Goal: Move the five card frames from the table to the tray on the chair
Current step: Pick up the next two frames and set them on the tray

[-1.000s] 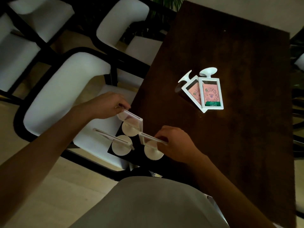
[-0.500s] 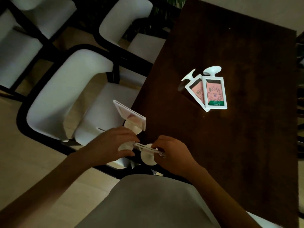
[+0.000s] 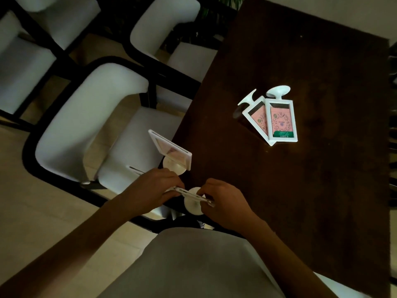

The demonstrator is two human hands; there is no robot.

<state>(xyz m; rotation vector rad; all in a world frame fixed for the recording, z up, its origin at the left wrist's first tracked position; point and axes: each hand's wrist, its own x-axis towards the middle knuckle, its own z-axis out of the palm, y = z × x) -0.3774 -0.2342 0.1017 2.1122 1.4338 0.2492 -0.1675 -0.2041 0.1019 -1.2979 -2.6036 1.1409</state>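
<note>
Two white card frames [image 3: 281,120] with pink cards lie flat and overlapping on the dark wooden table [image 3: 311,190]. On the near chair's seat sits a dark tray [image 3: 175,206], mostly hidden by my hands. One frame [image 3: 169,150] stands upright on the tray on its round base. A second frame [image 3: 135,169] shows only its top edge behind my left hand [image 3: 153,193]. My right hand [image 3: 224,200] and my left hand both pinch the top edge of a third upright frame [image 3: 194,201] at the tray's near end.
The near white padded chair [image 3: 90,117] with a black frame stands left of the table, its seat tucked against the table edge. More white chairs [image 3: 163,24] stand behind it. My grey-clothed lap [image 3: 193,265] fills the lower middle. Pale floor lies to the left.
My left hand has left the far upright frame and come down to the near frame that my right hand holds. The two frames on the table have not moved.
</note>
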